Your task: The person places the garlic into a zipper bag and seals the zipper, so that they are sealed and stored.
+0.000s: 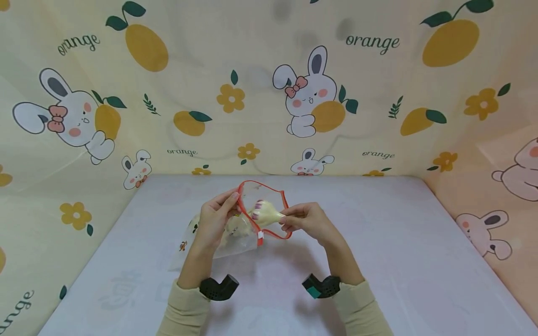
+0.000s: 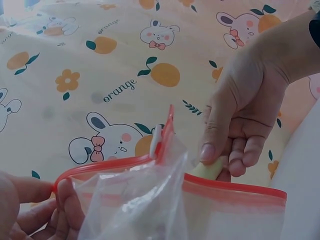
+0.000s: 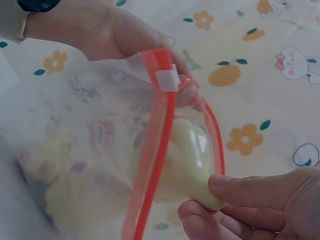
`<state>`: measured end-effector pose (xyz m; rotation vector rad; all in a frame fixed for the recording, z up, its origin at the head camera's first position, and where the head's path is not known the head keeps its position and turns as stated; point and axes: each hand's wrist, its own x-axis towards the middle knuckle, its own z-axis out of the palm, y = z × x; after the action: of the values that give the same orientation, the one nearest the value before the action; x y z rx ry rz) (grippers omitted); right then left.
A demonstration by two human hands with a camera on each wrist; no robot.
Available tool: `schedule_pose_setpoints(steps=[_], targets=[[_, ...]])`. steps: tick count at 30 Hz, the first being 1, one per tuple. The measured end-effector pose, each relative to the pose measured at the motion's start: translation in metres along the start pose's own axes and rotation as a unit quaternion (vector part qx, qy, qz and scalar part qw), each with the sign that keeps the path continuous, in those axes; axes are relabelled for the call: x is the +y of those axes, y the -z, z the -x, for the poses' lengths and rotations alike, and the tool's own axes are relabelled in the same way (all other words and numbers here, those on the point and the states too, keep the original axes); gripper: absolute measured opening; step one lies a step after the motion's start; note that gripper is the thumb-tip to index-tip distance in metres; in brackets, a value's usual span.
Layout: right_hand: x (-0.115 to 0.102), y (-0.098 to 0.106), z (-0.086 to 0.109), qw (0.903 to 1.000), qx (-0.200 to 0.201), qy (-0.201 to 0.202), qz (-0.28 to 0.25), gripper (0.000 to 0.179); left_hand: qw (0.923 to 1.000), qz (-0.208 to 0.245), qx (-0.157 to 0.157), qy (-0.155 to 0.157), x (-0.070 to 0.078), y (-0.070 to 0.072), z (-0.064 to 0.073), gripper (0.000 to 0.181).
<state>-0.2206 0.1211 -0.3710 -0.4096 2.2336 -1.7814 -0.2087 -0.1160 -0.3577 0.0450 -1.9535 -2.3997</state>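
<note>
Beige sleeves (image 1: 185, 310) come nearest the camera, reaching toward a clear bag (image 1: 240, 246) from its near side. Set in the bag's mouth is a pale yellow piece (image 1: 265, 213) with purple tips — its broad, knobbed end inside the opening, its narrow end sticking out past the rim.

That narrow end is pinched between the thumb and fingers of the right hand (image 1: 310, 222), to the right of the bag. At the left side of the bag's mouth, the left hand (image 1: 213, 223) pinches the red rim (image 3: 156, 155) between thumb and fingers, and the mouth gapes wide. A white slider (image 3: 167, 78) sits on the rim.

Further inside the bag, more pale yellow pieces (image 3: 82, 202) show blurrily through the printed plastic; how many, I cannot tell.

Black wrist devices (image 1: 218, 287) stand nearer the camera than the bag. Beneath the bag spreads a white table (image 1: 399, 256); beyond it hangs a cream cloth (image 1: 256, 51) printed with oranges, flowers and rabbits.
</note>
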Motion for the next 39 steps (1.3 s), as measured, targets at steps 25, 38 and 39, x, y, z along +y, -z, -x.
schedule_pose_setpoints(steps=[25, 38, 39], targets=[[-0.005, -0.021, 0.000, 0.9979, -0.037, 0.034, 0.042, 0.029, 0.9997, -0.016, -0.016, -0.011, 0.001, 0.000, 0.003, 0.034], [-0.002, -0.034, -0.003, 0.9919, -0.033, 0.087, 0.086, 0.029, 0.9998, -0.012, -0.008, -0.014, 0.003, -0.001, 0.003, 0.034], [-0.002, -0.035, -0.003, 0.9926, -0.018, 0.084, 0.086, 0.028, 0.9998, -0.013, -0.007, -0.015, 0.003, -0.001, 0.003, 0.034]])
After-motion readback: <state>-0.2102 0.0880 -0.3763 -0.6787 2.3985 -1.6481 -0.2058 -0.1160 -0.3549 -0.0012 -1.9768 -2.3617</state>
